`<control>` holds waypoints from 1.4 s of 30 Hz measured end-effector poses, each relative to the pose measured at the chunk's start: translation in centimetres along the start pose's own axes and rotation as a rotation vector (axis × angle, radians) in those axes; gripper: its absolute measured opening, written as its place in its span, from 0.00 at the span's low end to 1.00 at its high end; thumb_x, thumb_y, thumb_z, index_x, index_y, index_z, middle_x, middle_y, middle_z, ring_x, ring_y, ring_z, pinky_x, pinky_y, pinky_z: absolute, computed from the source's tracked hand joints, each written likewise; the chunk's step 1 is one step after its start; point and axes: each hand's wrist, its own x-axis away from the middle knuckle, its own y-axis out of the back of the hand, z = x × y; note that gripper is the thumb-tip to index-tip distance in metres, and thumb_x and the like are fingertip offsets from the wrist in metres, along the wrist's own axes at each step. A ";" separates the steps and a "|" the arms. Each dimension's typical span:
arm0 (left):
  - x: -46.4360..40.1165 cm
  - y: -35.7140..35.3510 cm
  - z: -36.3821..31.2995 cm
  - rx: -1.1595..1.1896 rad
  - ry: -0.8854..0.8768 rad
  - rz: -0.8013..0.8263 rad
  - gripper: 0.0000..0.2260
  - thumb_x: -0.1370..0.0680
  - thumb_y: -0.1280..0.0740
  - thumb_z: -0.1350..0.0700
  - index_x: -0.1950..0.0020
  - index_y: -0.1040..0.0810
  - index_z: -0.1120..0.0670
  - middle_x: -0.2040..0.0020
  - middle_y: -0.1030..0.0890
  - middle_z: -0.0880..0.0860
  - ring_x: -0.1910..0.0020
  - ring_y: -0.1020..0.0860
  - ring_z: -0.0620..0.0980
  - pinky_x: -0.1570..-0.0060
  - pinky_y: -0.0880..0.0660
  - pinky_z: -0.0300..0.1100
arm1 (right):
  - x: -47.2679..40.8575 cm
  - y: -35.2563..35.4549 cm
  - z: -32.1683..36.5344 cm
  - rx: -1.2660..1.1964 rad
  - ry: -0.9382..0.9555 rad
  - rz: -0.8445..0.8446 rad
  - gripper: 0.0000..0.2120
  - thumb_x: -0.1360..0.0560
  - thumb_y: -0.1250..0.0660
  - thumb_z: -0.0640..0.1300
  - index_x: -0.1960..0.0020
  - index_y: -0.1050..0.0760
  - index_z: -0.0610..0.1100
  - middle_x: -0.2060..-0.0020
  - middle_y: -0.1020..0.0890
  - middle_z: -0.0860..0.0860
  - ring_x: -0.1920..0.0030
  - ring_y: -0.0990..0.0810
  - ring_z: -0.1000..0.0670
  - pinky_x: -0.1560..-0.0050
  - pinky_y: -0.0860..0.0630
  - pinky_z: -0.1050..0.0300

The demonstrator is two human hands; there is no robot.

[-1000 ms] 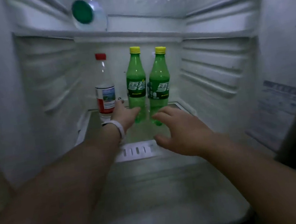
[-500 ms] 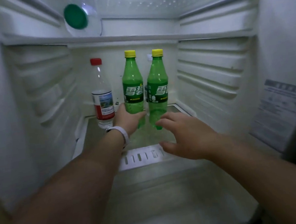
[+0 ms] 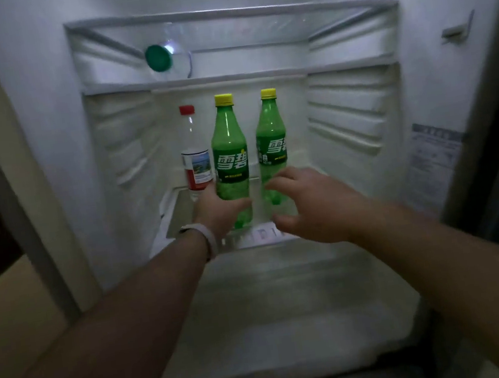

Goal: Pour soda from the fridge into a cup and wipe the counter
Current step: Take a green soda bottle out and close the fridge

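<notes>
- Your left hand has closed in on the nearer green soda bottle since half a second ago: then the palm only came up against its lower body, now the thumb crosses the front of the base and the hand wraps the left side. The far-side fingers are hidden behind the bottle, so you cannot tell how fully they curl round it, but it reads as a grip.
- That bottle looks closer to you and apart from its twin; a second ago the two green bottles stood almost touching. Part of that may be your head pulling back, since the whole fridge compartment now sits smaller in view.
- Your right hand has nothing in it. Its fingers are spread and loosely bent, hovering just in front of the base of the second green soda bottle, much as before. Whether a fingertip touches that bottle is unclear.
- The soda is still inside the fridge, upright on the glass shelf, yellow cap on. A red-capped water bottle stands just left of it, behind your left wrist and its white wristband.
- A green-lidded clear container lies on its side on the shelf above, well out of your way.
- For the task, this looks like the very start: the bottle is taken hold of but not yet out. No cup or counter is in view.
- Lift straight towards you, minding the water bottle beside your knuckles.
</notes>
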 end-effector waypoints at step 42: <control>33.8 10.5 -10.4 -0.090 -0.117 -0.006 0.18 0.35 0.21 0.50 0.48 0.20 0.44 0.53 0.17 0.42 0.56 0.20 0.35 0.58 0.25 0.35 | 22.9 10.1 15.3 0.088 0.135 0.028 0.29 0.25 0.41 0.63 0.27 0.37 0.52 0.30 0.33 0.52 0.34 0.33 0.48 0.38 0.30 0.48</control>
